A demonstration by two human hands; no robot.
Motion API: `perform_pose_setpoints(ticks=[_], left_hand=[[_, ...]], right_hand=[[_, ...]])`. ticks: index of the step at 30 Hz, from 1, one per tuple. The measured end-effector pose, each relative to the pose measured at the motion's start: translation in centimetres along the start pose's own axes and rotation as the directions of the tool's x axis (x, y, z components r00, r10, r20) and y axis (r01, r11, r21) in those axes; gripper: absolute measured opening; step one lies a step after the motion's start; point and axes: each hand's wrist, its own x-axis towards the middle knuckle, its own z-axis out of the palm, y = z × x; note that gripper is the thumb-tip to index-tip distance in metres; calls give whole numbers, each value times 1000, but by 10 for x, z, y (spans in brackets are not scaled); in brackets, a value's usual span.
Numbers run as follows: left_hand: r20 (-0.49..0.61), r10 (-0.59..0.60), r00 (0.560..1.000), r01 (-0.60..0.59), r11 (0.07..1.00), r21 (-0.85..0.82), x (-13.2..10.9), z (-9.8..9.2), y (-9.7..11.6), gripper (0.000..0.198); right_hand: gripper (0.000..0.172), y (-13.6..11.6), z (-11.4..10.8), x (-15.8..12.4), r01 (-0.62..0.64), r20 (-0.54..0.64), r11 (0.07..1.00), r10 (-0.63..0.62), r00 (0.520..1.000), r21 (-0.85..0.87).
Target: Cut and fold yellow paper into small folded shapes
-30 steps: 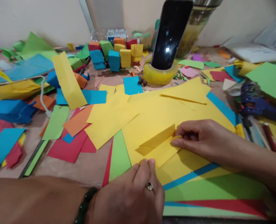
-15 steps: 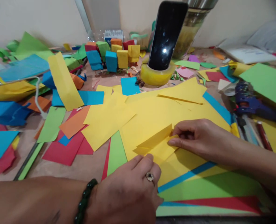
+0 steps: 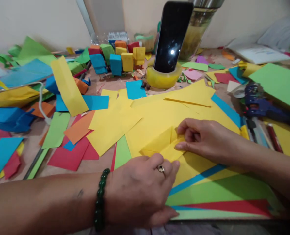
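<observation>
A small folded piece of yellow paper [image 3: 159, 141] lies over larger yellow sheets [image 3: 154, 112], a raised flap standing along its far side. My right hand [image 3: 196, 137] pinches its right end between thumb and fingers. My left hand [image 3: 145, 186], with a ring and a green bead bracelet, rests on the near edge of the piece; its fingers are bent and partly spread, with the thumb apart on the green sheet below. The fingertips of my left hand press on the paper rather than grip it, as far as I can see.
A black phone [image 3: 173, 36] stands in a yellow tape roll [image 3: 163, 76] at the back. Small paper blocks [image 3: 127, 62] are behind on the left. A glue gun [image 3: 260, 104] lies at right, near pens. Coloured scraps [image 3: 69, 153] cover the left side.
My left hand has shifted slightly right and its thumb now shows apart from the fingers. The raised yellow flap has changed its tilt. My right hand keeps its pinch.
</observation>
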Motion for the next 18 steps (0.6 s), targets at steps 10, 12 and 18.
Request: perform_pose_setpoints(ticks=[10,12,18], left_hand=[[95,-12,995,24,993,-120,4,1,-2,51],[108,-7,994,22,991,-133,5,0,-3,48],[142,-30,989,53,985,-164,7,-5,-5,42]], right_hand=[[33,7,0,2,9,-10,1000,-9,1000,14],[31,12,1,5,9,-67,1000,-9,998,-11],[22,10,-2,-5,71,-166,997,-76,983,-38]])
